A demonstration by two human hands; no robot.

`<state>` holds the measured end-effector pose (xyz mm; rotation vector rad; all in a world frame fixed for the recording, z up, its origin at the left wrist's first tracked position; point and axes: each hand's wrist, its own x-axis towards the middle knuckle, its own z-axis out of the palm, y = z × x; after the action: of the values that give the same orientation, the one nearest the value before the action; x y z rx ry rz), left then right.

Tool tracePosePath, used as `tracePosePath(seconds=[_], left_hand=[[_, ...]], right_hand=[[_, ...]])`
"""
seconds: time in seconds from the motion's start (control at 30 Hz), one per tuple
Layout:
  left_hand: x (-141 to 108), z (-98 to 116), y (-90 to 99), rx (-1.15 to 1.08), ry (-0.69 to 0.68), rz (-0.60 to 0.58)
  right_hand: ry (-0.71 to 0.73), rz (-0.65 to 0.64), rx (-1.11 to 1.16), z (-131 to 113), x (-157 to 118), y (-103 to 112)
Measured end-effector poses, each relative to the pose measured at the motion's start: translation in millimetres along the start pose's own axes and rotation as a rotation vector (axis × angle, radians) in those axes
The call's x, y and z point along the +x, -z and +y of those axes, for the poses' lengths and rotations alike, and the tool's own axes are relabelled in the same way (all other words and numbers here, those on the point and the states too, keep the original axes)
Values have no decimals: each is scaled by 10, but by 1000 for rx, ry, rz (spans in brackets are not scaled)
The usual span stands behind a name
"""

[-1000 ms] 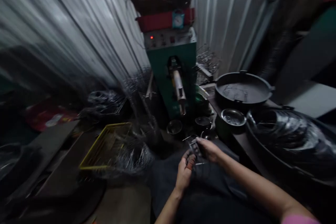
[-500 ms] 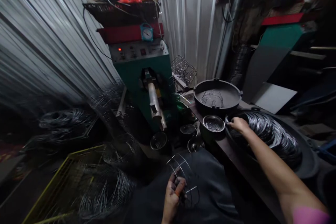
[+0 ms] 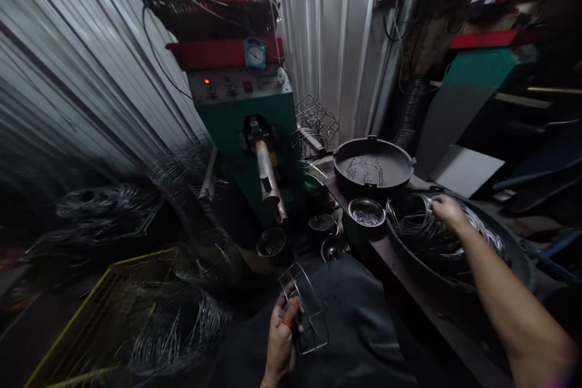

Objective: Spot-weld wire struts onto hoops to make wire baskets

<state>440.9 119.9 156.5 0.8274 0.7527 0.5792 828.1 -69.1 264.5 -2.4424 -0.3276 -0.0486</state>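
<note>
My left hand [image 3: 285,321], with an orange band on one finger, is closed on a round wire frame [image 3: 313,309] above the dark cloth over my lap [image 3: 354,303]. At the right, my right hand [image 3: 448,212] reaches into a big black basin [image 3: 521,260] full of metal wire rings [image 3: 411,212]. Its fingers are pinched at the top of the rings; whether a ring is between them is too small to tell. A small metal bowl of short pins [image 3: 366,213] stands beside the basin.
Ahead stands a green machine [image 3: 227,127] with a metal arm [image 3: 266,173] pointing toward me. Behind the small bowl is a round black tray [image 3: 386,163] with wire pieces. Small bowls [image 3: 271,244] sit below the machine. A yellow crate [image 3: 91,309] with wire rings is at the left.
My right hand has moved rightward from the basin's left edge to over the rings. My left hand has shifted slightly left, and the wire frame in it has turned.
</note>
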Motion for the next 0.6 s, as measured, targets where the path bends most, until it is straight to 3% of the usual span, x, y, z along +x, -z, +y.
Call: tracePosePath(seconds=[0.1, 0.17, 0.27, 0.33, 0.43, 0.6], left_hand=[[59, 101, 7, -9, -58, 37], [127, 190, 1, 17, -108, 59], [261, 324, -32, 59, -154, 77], [350, 409, -60, 52, -168, 108], [427, 537, -86, -16, -181, 131], [355, 708, -24, -141, -225, 95]], right_hand=[[80, 68, -16, -268, -229, 309], [195, 62, 92, -470, -444, 451], [379, 14, 359, -720, -751, 436], [421, -63, 574, -840, -913, 236], [345, -286, 883, -977, -1148, -292], [313, -595, 990, -999, -1589, -1221]])
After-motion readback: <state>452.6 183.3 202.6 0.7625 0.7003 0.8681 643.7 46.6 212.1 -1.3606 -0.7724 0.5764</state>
